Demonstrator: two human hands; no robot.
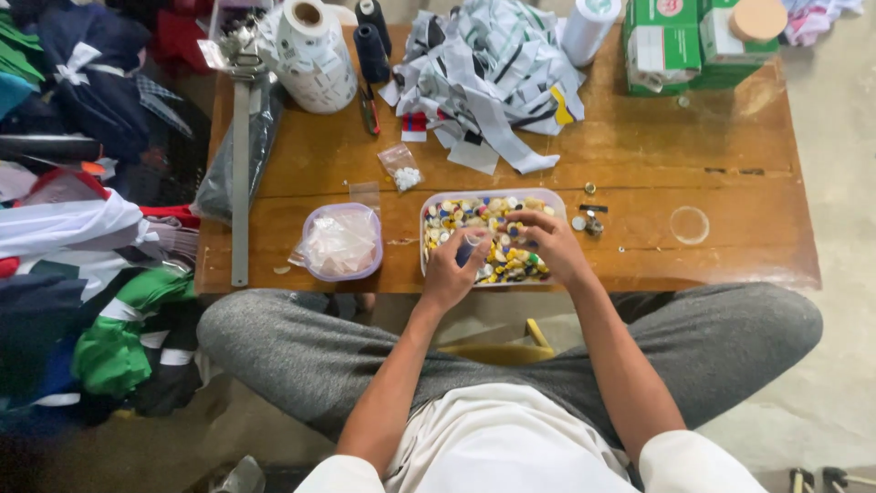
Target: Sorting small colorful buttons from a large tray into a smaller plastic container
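The button tray (557, 197) lies directly under both hands, its long axis running left to right. Right hand (554, 245) fingers dip into the buttons (484, 215) — pinching, contents hidden. Left hand (449, 271) fingers pinch a small blue piece (467, 247) at the near edge.

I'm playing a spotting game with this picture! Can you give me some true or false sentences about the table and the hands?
1. Both hands are over the tray of buttons. True.
2. The left hand holds scissors. False: it pinches a small blue thing.
3. A lidded round tub sits left of the tray. True.
4. The green boxes are on the floor. False: they stand on the table.
5. The right hand rests among the buttons. True.
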